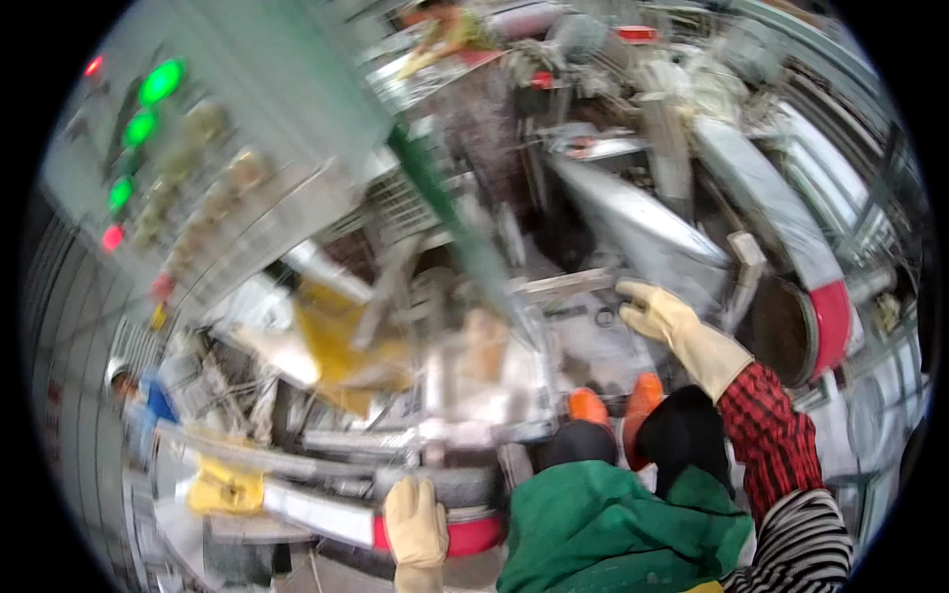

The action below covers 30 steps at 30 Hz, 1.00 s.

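Note:
The whole picture is smeared by motion. My left hand (415,522), in a cream work glove, lies against a grey roller with a red band (473,536) at the lower edge; whether it grips the roller I cannot tell. My right hand (660,314), also in a cream glove above a red checked sleeve, reaches up to the metal machine frame (568,285) with its fingers spread and nothing in them. A round dark drum with a red rim (828,321) stands just right of that hand.
A grey control panel (247,109) with green and red lights fills the upper left. Yellow sheet material (336,341) hangs in the machine's middle. Green cloth (603,524) covers the bottom centre. One person works at the top (450,25), another at the left (133,390).

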### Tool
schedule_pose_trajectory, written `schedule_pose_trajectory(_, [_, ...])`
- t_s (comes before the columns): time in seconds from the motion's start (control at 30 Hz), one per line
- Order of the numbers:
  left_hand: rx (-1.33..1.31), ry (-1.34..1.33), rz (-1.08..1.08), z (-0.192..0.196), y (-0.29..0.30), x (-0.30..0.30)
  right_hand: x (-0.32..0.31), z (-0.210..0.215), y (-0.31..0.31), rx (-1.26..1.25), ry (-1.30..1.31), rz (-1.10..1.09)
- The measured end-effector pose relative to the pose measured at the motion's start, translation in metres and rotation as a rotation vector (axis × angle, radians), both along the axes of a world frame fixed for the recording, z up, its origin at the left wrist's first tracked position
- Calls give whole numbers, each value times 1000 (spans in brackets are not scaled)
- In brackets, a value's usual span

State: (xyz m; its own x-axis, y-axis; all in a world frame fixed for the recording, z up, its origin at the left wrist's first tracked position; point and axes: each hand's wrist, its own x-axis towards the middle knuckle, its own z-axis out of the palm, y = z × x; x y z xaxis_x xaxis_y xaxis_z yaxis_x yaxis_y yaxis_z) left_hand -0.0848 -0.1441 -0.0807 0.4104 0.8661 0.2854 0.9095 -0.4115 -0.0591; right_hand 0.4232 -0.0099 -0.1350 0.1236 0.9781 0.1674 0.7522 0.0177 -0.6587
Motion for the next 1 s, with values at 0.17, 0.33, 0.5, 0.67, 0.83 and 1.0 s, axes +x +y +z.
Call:
schedule_pose_trajectory(0.17, [-49, -140, -13, 1, -2, -14, -240, 10, -10, -344, 307, 453])
schedule_pose_trajectory(0.33, [-179, -252, 194, -35, 2, -29, -406, 38, -41, 85, 2, 786])
schedule_pose_trajectory(0.5, [-29, -242, 166, -73, -8, -38, -509, 31, -74, 735, 216, 822])
schedule_pose_trajectory(0.67, [100, -202, 45, -79, -18, -44, -535, 25, -95, 250, -99, 870])
schedule_pose_trajectory(0.83, [130, -193, 50, -94, -16, -44, -535, 38, -98, 147, -206, 831])
schedule_pose_trajectory(1.0, [-151, -912, 109, -106, -18, -34, -532, 39, -101, -138, -336, 904])
